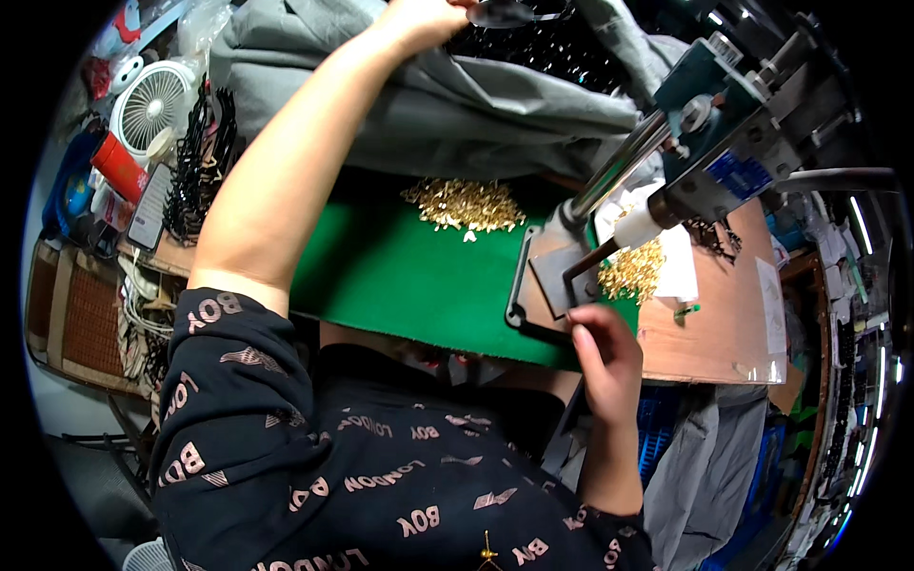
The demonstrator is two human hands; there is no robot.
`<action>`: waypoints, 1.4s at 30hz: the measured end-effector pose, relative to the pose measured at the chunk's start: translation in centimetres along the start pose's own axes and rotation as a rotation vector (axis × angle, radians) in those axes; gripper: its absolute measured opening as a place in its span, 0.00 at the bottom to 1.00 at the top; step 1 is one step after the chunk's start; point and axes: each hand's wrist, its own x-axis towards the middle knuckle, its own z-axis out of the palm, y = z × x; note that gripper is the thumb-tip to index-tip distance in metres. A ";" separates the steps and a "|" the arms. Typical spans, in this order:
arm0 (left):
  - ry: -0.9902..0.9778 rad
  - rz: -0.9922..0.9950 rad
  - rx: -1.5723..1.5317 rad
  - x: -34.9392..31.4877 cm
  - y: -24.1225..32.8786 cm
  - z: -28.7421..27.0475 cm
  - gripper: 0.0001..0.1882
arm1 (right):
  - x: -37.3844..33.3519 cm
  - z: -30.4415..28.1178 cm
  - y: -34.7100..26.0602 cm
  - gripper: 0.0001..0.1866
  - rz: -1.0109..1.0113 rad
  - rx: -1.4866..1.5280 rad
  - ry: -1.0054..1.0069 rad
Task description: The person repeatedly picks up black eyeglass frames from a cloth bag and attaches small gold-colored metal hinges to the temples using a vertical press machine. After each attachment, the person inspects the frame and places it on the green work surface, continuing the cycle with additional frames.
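My left arm reaches far forward, and my left hand (pixel 424 24) is partly cut off by the top edge. Its fingers are closed at a dark oval lens with a thin metal arm, which looks like a pair of glasses (pixel 505 13). Low at the front corner of a bench press's base plate (pixel 552 276) is my right hand (pixel 609 362), thumb and forefinger pinched together. Whatever they hold, if anything, is too small to make out. Just above these fingertips hangs the press's bent black lever (pixel 581 271).
Small gold-coloured metal parts lie in a pile (pixel 466 205) on the green mat (pixel 409 285), with a second pile (pixel 633 271) right of the press. Grey cloth (pixel 381 105) drapes behind. At left are a white fan (pixel 152 107), a phone (pixel 150 209) and a red cylinder (pixel 119 167).
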 end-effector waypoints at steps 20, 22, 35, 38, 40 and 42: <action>0.583 -0.419 -1.194 -24.0 7.0 -9.8 0.24 | 11.1 13.5 6.2 0.03 -0.556 -1.061 -0.340; 0.655 -0.440 -1.287 -24.7 7.8 -9.4 0.26 | 11.7 12.1 6.2 0.04 -0.523 -0.870 -0.275; -0.450 -0.588 -1.411 -23.3 15.1 -0.3 0.31 | 3.1 5.1 -1.0 0.07 -0.202 0.449 -0.269; -0.486 -0.635 -1.515 -22.8 15.6 0.1 0.28 | 3.3 3.9 -0.7 0.08 -0.221 0.419 -0.308; -0.548 -0.728 -1.504 -22.2 15.6 -0.1 0.26 | 3.4 3.5 -0.6 0.07 -0.247 0.413 -0.332; -0.510 -0.740 -1.479 -22.4 15.8 0.4 0.25 | 3.2 3.5 -0.2 0.09 -0.231 0.444 -0.328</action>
